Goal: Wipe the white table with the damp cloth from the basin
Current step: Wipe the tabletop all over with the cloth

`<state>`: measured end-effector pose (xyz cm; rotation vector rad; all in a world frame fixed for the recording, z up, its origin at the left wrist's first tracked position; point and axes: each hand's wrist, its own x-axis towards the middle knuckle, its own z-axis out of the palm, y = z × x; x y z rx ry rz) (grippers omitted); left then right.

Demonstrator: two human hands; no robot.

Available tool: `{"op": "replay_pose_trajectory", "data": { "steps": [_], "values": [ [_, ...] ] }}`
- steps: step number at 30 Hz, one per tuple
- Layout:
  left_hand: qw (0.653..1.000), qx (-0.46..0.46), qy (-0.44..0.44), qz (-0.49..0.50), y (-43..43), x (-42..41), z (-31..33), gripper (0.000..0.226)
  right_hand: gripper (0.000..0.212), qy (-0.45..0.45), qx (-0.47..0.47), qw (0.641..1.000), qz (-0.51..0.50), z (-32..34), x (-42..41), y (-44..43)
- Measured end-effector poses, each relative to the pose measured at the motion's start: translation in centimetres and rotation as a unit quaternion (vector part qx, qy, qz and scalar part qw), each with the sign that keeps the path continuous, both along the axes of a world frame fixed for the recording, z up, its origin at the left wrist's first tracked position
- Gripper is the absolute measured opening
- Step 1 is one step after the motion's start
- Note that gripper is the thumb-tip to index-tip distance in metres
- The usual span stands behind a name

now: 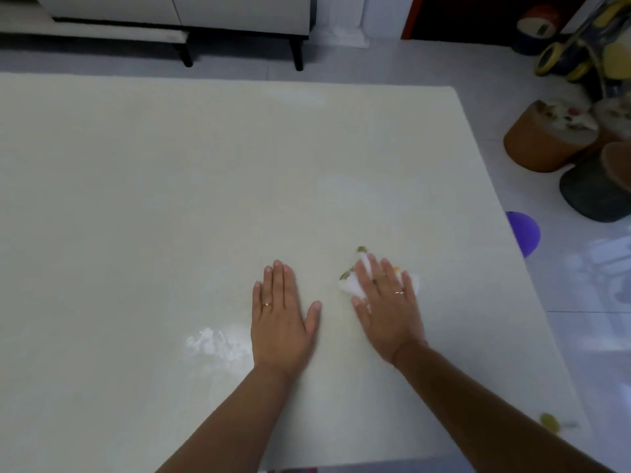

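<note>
The white table [170,199] fills most of the view. My right hand [387,302] lies flat with straight fingers on a small white cloth [350,285] that has green and orange markings, pressing it to the tabletop near the right side. Most of the cloth is hidden under the palm. My left hand [281,312] rests flat on the bare table just left of it, fingers straight, holding nothing. A patch of white powdery residue [215,341] lies on the surface to the left of my left hand.
The table's right edge runs diagonally past a purple basin [526,233] on the tiled floor. Brown and dark round stools [546,138] and a yellow toy stand at the far right. A white cabinet on black legs [239,15] is beyond the table's far edge.
</note>
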<state>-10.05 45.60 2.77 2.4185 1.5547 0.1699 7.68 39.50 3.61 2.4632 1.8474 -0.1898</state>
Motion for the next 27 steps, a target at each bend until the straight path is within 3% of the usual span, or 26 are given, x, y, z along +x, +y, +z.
{"op": "replay_pose_trajectory", "data": {
  "steps": [3, 5, 10, 14, 21, 23, 27],
  "values": [
    [1.000, -0.004, -0.021, 0.005, -2.2, -0.7, 0.3, 0.073, 0.058, 0.023, -0.005, 0.989, -0.146, -0.5, 0.5, -1.3],
    [1.000, -0.008, -0.020, -0.003, -4.2, -0.9, 0.2, 0.073, 0.057, 0.029, -0.004, 0.983, -0.183, -0.7, -1.2, -2.0],
    [1.000, -0.020, 0.009, -0.004, -7.0, -1.1, -0.5, 0.073, 0.060, 0.033, -0.009, 0.998, -0.059, 0.0, -5.9, -4.9],
    [1.000, -0.011, 0.017, -0.002, -7.0, -1.0, -0.4, 0.074, 0.059, 0.021, -0.003, 0.998, 0.057, -0.2, -3.6, -7.3],
    [0.999, -0.015, 0.034, 0.003, -7.1, -1.0, -0.7, 0.075, 0.059, 0.039, 0.002, 0.990, -0.137, -0.2, -5.0, -8.7],
    [0.999, -0.009, 0.036, 0.004, -7.1, -1.0, -0.8, 0.075, 0.059, 0.028, 0.013, 0.995, -0.099, 0.2, -7.0, -9.4],
    [0.999, -0.011, 0.032, 0.004, -7.1, -1.0, -0.7, 0.076, 0.059, 0.029, -0.013, 0.997, 0.075, 0.4, -6.5, -11.9]
  ]
}}
